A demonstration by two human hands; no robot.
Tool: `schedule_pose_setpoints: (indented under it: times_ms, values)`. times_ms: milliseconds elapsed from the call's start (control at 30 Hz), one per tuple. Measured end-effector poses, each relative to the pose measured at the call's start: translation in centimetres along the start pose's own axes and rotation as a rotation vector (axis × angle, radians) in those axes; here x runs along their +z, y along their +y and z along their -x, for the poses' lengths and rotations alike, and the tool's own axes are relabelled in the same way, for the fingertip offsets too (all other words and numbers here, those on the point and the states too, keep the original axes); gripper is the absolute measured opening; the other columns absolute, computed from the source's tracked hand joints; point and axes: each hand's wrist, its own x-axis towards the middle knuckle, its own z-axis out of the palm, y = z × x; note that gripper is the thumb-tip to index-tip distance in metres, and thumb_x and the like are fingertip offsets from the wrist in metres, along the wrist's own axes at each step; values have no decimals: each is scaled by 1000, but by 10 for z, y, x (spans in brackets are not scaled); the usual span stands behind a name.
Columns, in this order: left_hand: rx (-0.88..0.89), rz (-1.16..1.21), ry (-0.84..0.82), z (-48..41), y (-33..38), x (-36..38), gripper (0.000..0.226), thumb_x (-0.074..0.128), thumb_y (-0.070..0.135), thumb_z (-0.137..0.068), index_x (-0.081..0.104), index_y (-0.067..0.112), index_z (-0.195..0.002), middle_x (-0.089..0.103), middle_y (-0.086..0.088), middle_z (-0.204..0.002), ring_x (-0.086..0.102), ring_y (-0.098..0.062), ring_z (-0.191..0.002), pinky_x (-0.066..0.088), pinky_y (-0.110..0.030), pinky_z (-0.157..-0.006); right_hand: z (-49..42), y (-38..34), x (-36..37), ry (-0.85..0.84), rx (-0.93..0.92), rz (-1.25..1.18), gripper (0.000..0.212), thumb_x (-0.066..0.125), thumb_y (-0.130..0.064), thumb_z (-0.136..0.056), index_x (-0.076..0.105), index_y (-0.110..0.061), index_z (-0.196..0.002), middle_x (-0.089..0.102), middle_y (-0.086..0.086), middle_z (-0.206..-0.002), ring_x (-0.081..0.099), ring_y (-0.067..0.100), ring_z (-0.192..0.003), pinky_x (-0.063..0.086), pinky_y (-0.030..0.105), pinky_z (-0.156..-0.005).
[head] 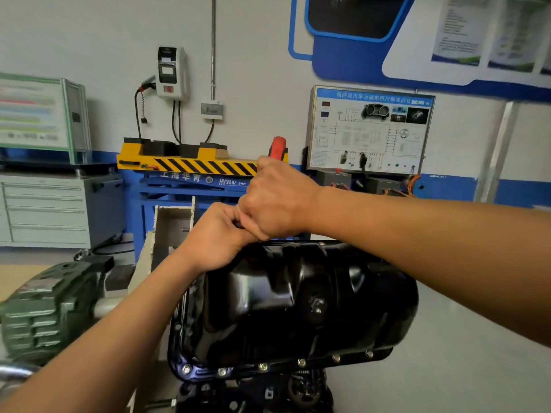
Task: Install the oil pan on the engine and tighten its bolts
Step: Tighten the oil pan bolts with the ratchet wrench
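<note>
A glossy black oil pan [286,296] sits upside-down on the engine [256,394], filling the lower middle of the view. Several bright bolts [263,366] line its near flange. My right hand [277,198] grips a tool with a red handle [278,146] that stands upright over the pan's far edge. My left hand [220,234] is curled just below it, fingers pinching the tool's shaft near the far flange. The tool's tip and the bolt under it are hidden by my hands.
A green gearbox of the engine stand [44,311] is at the left, with a white bracket [170,225] behind the pan. A yellow and blue lift table [190,165], grey drawers [44,210] and a training board [369,129] stand along the far wall.
</note>
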Motion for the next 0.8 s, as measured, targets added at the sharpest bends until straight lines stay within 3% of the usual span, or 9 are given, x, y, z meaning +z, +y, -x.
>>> schedule_pose_setpoints:
  times_ms: [133,200,333,467,600,733,800]
  values:
    - [-2,-20,-14,2,5,-1,57,69,-16,-78,74,34,-53,72,15,-64,65,9,-64,46,-5,-62,2,3,-3,11,15,-69,45,21,-33,-94,51,-22,-63,46,-2,-55,45,20,-53,37,37,-75]
    - [9,-36,-41,2,11,-1,52,71,-12,-80,77,36,-61,75,12,-72,68,5,-71,51,-9,-69,5,8,-2,29,-20,-124,38,30,-33,-96,46,-22,-63,51,-1,-56,48,22,-55,36,37,-77]
    - [101,-37,-22,-5,25,1,24,75,0,-82,81,23,-78,78,-3,-82,73,-22,-81,58,-31,-74,12,30,-11,196,-52,-167,34,46,-27,-90,51,-18,-58,53,1,-51,45,23,-51,35,37,-74]
    - [137,-6,-89,-18,37,16,28,73,-6,-81,80,21,-78,77,8,-79,70,1,-77,51,-12,-71,31,41,-20,182,11,-161,35,42,-29,-89,49,-18,-56,51,2,-50,44,24,-47,38,37,-68]
    - [114,-44,-227,-24,40,33,47,71,-7,-83,73,35,-63,63,19,-52,53,10,-47,38,-2,-53,62,32,-13,89,150,-122,36,42,-32,-91,45,-20,-58,54,2,-51,47,26,-48,38,38,-69]
    - [81,-104,-264,-36,35,41,30,72,-2,-84,74,22,-67,60,16,-49,46,4,-42,34,-6,-49,78,30,-7,16,255,-107,40,36,-39,-93,48,-20,-60,55,0,-54,49,24,-52,34,38,-71]
    - [59,-119,-275,-37,33,42,19,74,3,-85,77,16,-72,68,5,-58,48,0,-49,38,-16,-52,80,28,-4,0,294,-122,44,30,-43,-93,50,-20,-62,54,0,-55,50,24,-53,33,37,-71]
